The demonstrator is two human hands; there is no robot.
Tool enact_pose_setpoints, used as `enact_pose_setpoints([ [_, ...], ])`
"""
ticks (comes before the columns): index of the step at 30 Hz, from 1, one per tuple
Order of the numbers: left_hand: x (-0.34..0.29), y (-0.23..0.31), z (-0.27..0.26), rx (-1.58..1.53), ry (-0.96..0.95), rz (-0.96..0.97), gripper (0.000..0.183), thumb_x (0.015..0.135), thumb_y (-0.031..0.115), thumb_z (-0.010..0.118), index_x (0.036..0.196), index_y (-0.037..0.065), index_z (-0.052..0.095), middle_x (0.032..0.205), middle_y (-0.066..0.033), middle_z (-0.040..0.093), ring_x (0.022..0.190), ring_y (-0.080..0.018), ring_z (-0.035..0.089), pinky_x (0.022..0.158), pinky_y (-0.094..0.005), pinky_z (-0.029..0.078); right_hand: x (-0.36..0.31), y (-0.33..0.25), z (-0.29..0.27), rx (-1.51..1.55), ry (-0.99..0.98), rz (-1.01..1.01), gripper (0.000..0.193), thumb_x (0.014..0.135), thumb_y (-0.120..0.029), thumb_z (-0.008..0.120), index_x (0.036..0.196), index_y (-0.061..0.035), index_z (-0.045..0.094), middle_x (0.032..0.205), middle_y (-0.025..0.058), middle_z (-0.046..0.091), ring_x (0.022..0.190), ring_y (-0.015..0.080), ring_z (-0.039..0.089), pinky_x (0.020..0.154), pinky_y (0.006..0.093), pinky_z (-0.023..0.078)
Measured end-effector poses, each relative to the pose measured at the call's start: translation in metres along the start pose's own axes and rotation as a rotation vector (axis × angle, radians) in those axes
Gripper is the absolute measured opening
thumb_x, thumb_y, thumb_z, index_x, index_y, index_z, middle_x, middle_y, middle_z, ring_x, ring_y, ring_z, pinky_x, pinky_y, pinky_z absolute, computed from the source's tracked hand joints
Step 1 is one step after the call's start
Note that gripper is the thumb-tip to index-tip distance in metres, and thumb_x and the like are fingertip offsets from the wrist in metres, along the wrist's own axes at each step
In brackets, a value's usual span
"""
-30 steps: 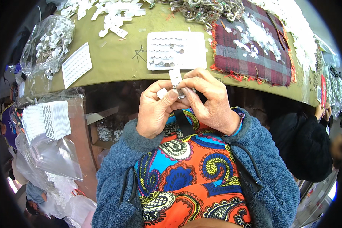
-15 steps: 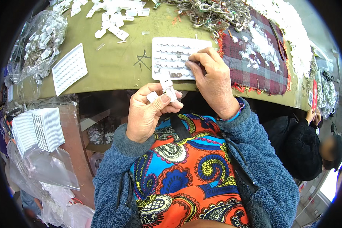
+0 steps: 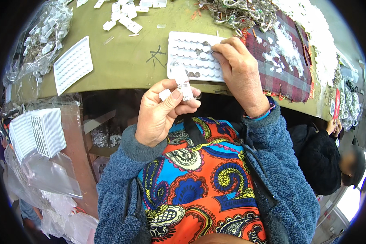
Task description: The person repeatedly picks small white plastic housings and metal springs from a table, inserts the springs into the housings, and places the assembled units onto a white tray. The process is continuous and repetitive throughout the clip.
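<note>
Bare right hand (image 3: 242, 67): I can't see between its fingertips | white dimpled plastic tray (image 3: 191, 55): partly hidden | tangled grey cords (image 3: 244, 15): cropped above

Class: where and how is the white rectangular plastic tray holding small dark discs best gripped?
Probably its left rim, pinched from the left and kept level: the tray lies flat carrying dark discs, green cloth flanks that rim, and the right hand hides part of the opposite end.

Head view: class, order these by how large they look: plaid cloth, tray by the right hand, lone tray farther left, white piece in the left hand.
1. Plaid cloth
2. Tray by the right hand, partly covered
3. Lone tray farther left
4. White piece in the left hand
</note>
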State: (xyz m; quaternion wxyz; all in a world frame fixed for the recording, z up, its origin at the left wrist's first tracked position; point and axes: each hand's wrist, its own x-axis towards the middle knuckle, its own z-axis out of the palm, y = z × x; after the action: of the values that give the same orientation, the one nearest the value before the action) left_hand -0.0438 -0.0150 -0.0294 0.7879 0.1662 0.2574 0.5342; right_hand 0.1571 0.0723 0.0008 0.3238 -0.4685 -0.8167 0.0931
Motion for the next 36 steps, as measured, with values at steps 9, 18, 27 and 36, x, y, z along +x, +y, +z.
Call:
enact_pose_setpoints([
  [9,-0.003,-0.010,0.004,-0.029,-0.036,0.016,0.025,0.098,0.005,0.058,0.120,-0.005,0.057,0.102,-0.0168,0.069,0.087,-0.0245,0.072,0.077,-0.0348,0.063,-0.037,-0.055,-0.011,0.453,-0.041,-0.004,0.017,0.077,0.004,0.068,0.094,-0.0014,0.066,0.092,0.0107,0.063,0.081,0.0289,0.065,0.068,0.0345,0.054],
  [18,-0.005,-0.009,0.002,-0.082,-0.006,0.006,0.026,0.098,0.009,0.059,0.121,-0.004,0.057,0.100,-0.0138,0.069,0.085,-0.0207,0.072,0.075,-0.0335,0.063,-0.039,-0.057,-0.006,0.601,0.036,0.034,0.034,0.078,0.008,0.068,0.109,-0.0056,0.070,0.090,0.0096,0.065,0.079,0.0231,0.067,0.069,0.0318,0.054],
  [27,-0.012,-0.013,0.008,0.109,0.119,0.039,0.025,0.097,0.008,0.062,0.116,-0.007,0.061,0.095,-0.0155,0.071,0.078,-0.0197,0.072,0.072,-0.0308,0.063,-0.050,-0.053,0.012,0.232,0.224,-0.392,0.050,0.059,0.003,0.070,0.109,0.0003,0.068,0.088,0.0074,0.068,0.074,0.0242,0.065,0.067,0.0332,0.054],
  [36,-0.005,-0.002,0.009,0.233,0.165,0.052,0.021,0.092,0.003,0.065,0.108,-0.009,0.062,0.093,-0.0204,0.071,0.071,-0.0203,0.071,0.064,-0.0311,0.062,-0.037,-0.035,0.015,0.299,0.137,0.102,0.035,0.079,0.008,0.073,0.112,0.0001,0.066,0.092,0.0089,0.069,0.076,0.0148,0.062,0.070,0.0278,0.052],
])
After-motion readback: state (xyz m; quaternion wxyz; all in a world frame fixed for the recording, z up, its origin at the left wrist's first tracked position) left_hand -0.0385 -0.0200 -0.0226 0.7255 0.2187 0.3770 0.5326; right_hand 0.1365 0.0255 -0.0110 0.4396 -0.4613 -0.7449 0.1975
